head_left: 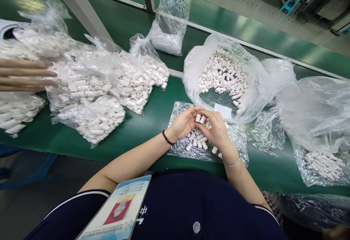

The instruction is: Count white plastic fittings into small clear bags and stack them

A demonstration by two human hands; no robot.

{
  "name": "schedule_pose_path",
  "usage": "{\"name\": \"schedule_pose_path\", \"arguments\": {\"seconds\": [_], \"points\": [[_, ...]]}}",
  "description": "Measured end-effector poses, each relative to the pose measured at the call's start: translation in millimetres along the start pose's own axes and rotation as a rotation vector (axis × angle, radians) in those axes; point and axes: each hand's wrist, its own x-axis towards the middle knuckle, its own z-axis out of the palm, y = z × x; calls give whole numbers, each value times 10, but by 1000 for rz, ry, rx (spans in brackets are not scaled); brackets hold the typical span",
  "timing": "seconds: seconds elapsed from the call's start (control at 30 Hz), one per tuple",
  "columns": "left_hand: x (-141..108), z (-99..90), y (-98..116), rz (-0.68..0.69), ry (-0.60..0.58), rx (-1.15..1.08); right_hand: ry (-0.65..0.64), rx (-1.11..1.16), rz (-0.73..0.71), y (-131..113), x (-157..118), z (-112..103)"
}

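Observation:
White cylindrical fittings [200,119] are held between my two hands, above a clear plastic sheet [237,138]. My left hand [185,122] lies beside them on the left, its fingers curled round toward them. On the right, my right hand [216,127] has its thumb and fingers closed round the same pieces. Several loose fittings [197,139] lie on the sheet under my hands. Just beyond sits an opened plastic bag [191,68] with many fittings inside.
Filled clear bags of fittings [87,76] cover the left of the green table [147,138]. Another person's hand [24,75] reaches in at the far left. A flat clear bag [171,21] lies at the back. More fittings [325,165] lie on plastic at the right.

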Motion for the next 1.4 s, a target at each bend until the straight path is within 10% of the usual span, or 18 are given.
{"name": "schedule_pose_path", "arguments": {"seconds": [0.23,0.47,0.87,1.4], "points": [[-21,-6,9,3,-81,74,99,5,-37,42,36,-231],[0,-95,105,466,77,513,90,-114,219,197,-388,-780],[171,-276,34,608,182,878,-64,-146,79,182,-918,-319],[43,-191,87,715,-104,1345,-195,-439,254,-185,-1225,-220]]}}
